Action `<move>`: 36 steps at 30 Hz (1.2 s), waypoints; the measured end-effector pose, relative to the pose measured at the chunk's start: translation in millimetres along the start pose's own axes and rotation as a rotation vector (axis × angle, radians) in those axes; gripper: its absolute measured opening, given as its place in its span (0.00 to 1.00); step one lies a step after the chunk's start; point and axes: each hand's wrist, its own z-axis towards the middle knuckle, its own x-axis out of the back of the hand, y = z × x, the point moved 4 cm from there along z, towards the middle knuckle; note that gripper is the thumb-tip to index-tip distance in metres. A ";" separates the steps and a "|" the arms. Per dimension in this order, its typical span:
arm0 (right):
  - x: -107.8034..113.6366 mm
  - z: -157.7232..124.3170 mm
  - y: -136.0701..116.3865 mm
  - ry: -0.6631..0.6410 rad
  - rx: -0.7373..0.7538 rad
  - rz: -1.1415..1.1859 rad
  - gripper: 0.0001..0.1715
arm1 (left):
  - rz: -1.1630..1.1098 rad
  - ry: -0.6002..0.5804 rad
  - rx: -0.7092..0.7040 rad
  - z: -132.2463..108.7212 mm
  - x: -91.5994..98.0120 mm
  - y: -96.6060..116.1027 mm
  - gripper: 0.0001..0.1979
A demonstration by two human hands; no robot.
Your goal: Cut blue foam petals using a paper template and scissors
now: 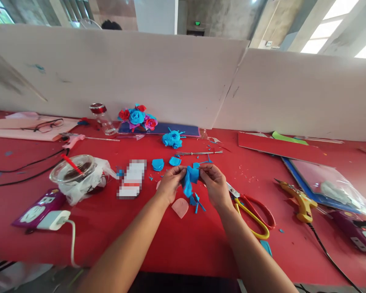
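Observation:
Between my two hands hangs a piece of blue crepe paper (188,181), folded or curled along its length. The fingers of my left hand (172,182) pinch its left edge, while those of my right hand (214,181) pinch the right edge. Just below lie blue paper scraps (196,202) and a pink petal-shaped template (180,208). Beyond my hands are stacks of cut blue petals (157,164) and a bunch of blue paper flowers (172,139). Scissors (253,213) with red and yellow handles rest beside my right wrist.
On the left stand a cup with a red straw (79,169), a power strip with a white charger (53,219) and a phone (131,179). To the right lies a yellow glue gun (301,199) with its cord. Thin wires (199,153) and a flower arrangement (138,117) are farther back.

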 end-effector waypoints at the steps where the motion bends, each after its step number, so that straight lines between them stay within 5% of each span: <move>1: 0.7 -0.9 -1.8 0.009 0.020 -0.049 0.08 | 0.016 0.029 -0.015 0.5 2.2 0.9 0.17; 6: -1.9 -7.4 -10.3 -0.013 0.082 -0.364 0.14 | 0.135 0.168 -0.118 1.8 11.1 6.0 0.14; 10: -5.4 -11.0 -9.0 -0.017 0.053 -0.487 0.22 | 0.159 0.122 -0.114 0.9 7.1 3.8 0.14; 16: -5.1 -11.2 -12.0 -0.017 0.062 -0.628 0.16 | 0.240 0.139 -0.118 -1.9 4.7 2.1 0.15; 26: 15.5 0.1 -12.0 0.058 0.039 -0.478 0.10 | 0.154 -0.068 -0.010 -7.6 -10.9 1.2 0.20; 36: 17.3 2.1 -21.7 -0.017 0.143 -0.546 0.09 | 0.188 -0.116 -0.006 -9.3 -13.0 1.9 0.17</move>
